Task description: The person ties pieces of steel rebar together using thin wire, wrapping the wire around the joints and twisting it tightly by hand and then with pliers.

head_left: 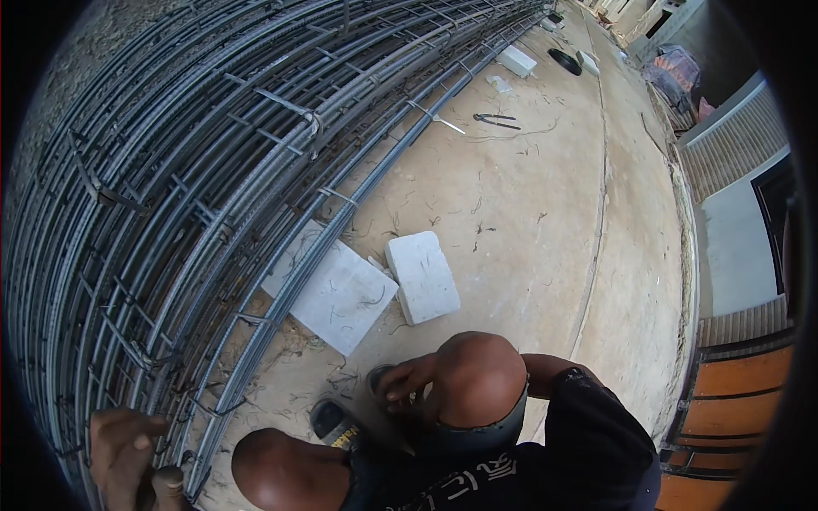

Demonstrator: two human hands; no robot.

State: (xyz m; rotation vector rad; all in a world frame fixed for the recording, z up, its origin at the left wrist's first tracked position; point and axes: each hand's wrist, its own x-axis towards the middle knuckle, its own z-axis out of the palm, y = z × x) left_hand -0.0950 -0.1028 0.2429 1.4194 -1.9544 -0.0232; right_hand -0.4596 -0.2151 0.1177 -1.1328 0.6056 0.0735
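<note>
My left hand (129, 456) is at the lower left, beside the steel rebar cages (256, 162). Its fingers are half curled, with the thumb apart from the index finger, and I see nothing held between them. Between my bent knees hangs my right hand (411, 380), fingers curled in. Whatever it may hold is too small and shadowed to name. Long ribbed bars with thin cross ties make up the cages, stacked along my left side. The nearest bars (358, 194) pass just in front of my left hand.
A white slab (345, 298) lies partly under the bars, with a white block (423, 277) beside it. Farther off are pincers (497, 121), another white block (516, 61) and a black ring (564, 61). Wire scraps dot the concrete floor (528, 230). Orange-brown panels (737, 387) stand at the right.
</note>
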